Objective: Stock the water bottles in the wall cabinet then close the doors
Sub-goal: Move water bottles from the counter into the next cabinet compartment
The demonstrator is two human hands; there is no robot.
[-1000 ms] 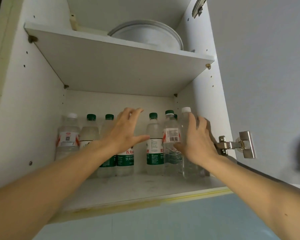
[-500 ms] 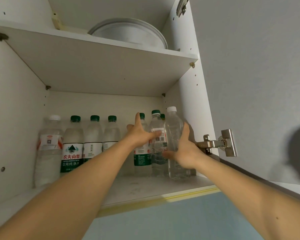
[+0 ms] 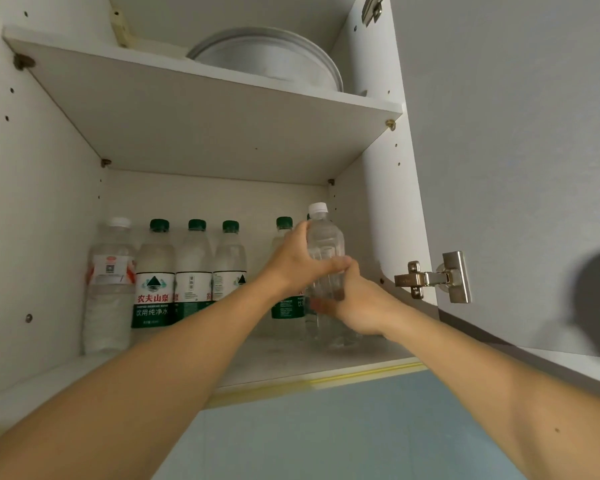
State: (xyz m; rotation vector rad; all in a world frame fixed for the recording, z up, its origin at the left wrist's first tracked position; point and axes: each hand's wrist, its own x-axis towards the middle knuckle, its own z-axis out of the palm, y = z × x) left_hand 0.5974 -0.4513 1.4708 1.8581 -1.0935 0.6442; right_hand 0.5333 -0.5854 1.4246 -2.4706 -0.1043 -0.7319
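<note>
A clear white-capped water bottle (image 3: 326, 237) stands at the right end of the cabinet's lower shelf (image 3: 274, 358). My left hand (image 3: 298, 261) grips its middle, fingers wrapped round it. My right hand (image 3: 357, 303) holds its lower part from the right side, thumb up against the bottle. Several green-capped bottles (image 3: 154, 271) and one white-capped bottle with a red label (image 3: 109, 275) stand in a row along the back. Another green-capped bottle (image 3: 284, 306) is partly hidden behind my left hand.
The right cabinet door (image 3: 516, 150) hangs open on a metal hinge (image 3: 433, 278). A round white lid or plate (image 3: 270, 60) rests on the upper shelf (image 3: 205, 126). Pale blue wall lies below the cabinet.
My left hand has moved right from the green-capped bottles and closed round the clear bottle. My right hand has slid lower on that bottle. The camera has shifted slightly.
</note>
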